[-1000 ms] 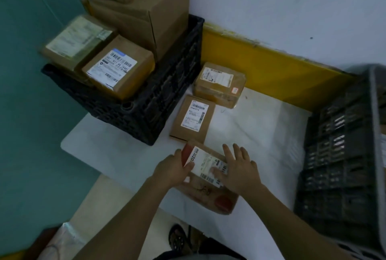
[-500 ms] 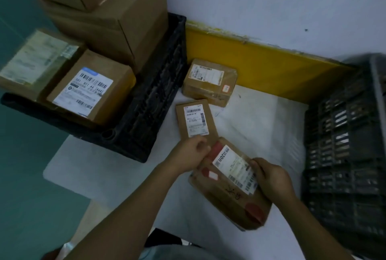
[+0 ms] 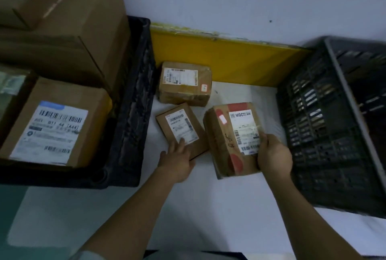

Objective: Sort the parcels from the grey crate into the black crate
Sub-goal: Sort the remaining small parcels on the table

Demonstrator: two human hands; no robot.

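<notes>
— Parcels, where do they sit?
— One red-taped parcel point(image 3: 234, 140) is on the white table point(image 3: 219, 207), the right hand point(image 3: 273, 155) curled round its near right corner. The left hand point(image 3: 177, 161) lies with straight fingers on a flat parcel point(image 3: 181, 130) beside it.
— And the crates?
— Black crate point(image 3: 129, 113) left, holding boxes; grey crate point(image 3: 325, 123) right. A third parcel point(image 3: 184, 84) lies by the yellow strip point(image 3: 229, 59).

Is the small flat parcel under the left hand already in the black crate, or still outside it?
Outside. The small flat parcel lies on the white table beside the black crate, the left hand resting on it.
</notes>
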